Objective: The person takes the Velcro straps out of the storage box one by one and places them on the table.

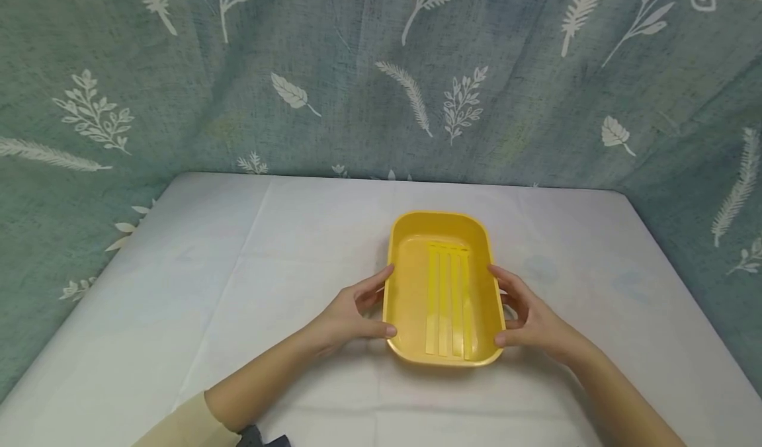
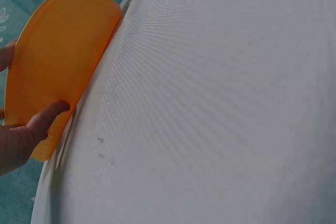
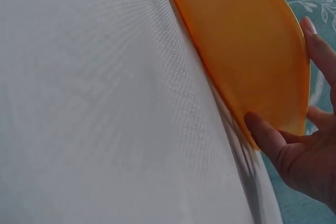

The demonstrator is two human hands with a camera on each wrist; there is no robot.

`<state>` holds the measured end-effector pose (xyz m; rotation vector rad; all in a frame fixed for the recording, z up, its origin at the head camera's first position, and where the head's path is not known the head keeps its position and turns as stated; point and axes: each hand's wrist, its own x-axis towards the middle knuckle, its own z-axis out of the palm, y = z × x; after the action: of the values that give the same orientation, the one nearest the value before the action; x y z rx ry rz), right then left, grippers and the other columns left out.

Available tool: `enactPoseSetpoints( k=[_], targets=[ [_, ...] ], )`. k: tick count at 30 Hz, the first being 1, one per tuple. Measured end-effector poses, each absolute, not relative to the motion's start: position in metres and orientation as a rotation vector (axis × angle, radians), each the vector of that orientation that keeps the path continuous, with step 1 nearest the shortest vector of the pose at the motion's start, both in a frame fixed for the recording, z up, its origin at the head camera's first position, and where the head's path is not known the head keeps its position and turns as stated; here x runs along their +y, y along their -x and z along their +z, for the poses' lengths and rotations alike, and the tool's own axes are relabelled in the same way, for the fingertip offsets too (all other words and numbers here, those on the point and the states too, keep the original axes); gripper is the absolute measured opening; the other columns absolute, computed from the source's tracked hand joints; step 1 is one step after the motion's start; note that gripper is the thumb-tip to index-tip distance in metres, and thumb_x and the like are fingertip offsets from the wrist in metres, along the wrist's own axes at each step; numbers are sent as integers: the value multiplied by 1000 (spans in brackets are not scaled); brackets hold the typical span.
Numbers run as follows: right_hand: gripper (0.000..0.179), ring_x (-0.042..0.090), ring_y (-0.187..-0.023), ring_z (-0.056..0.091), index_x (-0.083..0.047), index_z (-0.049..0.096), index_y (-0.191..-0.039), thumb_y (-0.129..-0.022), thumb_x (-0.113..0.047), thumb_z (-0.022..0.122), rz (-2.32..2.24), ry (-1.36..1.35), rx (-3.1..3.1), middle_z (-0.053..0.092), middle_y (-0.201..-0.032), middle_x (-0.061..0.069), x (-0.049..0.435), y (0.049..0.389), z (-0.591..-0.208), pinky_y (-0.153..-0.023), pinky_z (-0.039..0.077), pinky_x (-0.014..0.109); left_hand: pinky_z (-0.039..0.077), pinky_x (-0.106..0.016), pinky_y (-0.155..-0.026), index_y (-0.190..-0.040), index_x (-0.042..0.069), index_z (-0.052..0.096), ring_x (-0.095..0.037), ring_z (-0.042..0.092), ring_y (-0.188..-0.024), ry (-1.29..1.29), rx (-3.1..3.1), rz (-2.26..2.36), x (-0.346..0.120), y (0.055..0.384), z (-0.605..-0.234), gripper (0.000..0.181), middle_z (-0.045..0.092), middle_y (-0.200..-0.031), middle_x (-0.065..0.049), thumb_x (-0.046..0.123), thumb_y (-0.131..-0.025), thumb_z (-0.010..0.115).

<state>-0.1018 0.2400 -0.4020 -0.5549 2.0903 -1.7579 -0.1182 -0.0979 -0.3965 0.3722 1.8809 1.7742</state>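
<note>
A yellow rectangular tray [image 1: 411, 288] with rounded corners sits right of the middle of the white-covered table. Several bright yellow parallel strips [image 1: 442, 301] run lengthwise along the right part of its floor. My left hand [image 1: 348, 311] grips the tray's left side, thumb near the front corner and fingertips farther along the rim. On the opposite side, my right hand [image 1: 536, 321] holds the rim in much the same way. In the left wrist view the tray's outer wall [image 2: 63, 51] looks orange, with the thumb against it. The right wrist view shows the other end of the grip on the tray [image 3: 241, 40].
A white cloth [image 1: 286, 235] with faint creases covers the table. Blue-green leaf-patterned fabric [image 1: 357, 90] hangs behind the table and at both sides. A small dark object [image 1: 262, 438] shows at the bottom edge, beside the left sleeve [image 1: 190, 424].
</note>
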Motion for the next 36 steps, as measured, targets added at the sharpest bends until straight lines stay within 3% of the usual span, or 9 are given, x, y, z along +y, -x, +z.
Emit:
enactPoseSetpoints(
  k=[10,19,26,36],
  targets=[
    [95,16,-124,45,-7,12,-151,-81,-16,76,-1910,714,1930,17,-148,31,229,108,-417,-89,52,34,39,-40,-103,-151,17,26,-32,27,-140,-372,1908,1777,-112,115,-397,99,22,-156,-6,7,-70,83],
    [90,19,-126,44,-4,15,-151,-83,-15,74,-2059,765,1812,22,-151,22,223,111,-431,-90,51,36,33,-44,-107,-150,13,26,-35,28,-139,-413,1931,1775,-121,118,-394,98,22,-156,-9,7,-70,83],
    [90,18,-124,46,-4,16,-151,-83,-14,74,-2068,746,1790,22,-150,22,223,113,-433,-90,51,36,48,-33,-94,-149,11,29,-29,37,-136,-338,1912,1785,-125,125,-386,95,29,-153,-9,5,-71,82],
    [87,22,-121,50,-3,17,-150,-83,-9,73,-1980,720,1813,22,-147,29,231,117,-423,-91,51,36,48,-34,-94,-147,11,33,-28,51,-125,-281,1987,1759,-128,153,-358,86,42,-144,-15,10,-75,80]
  ],
)
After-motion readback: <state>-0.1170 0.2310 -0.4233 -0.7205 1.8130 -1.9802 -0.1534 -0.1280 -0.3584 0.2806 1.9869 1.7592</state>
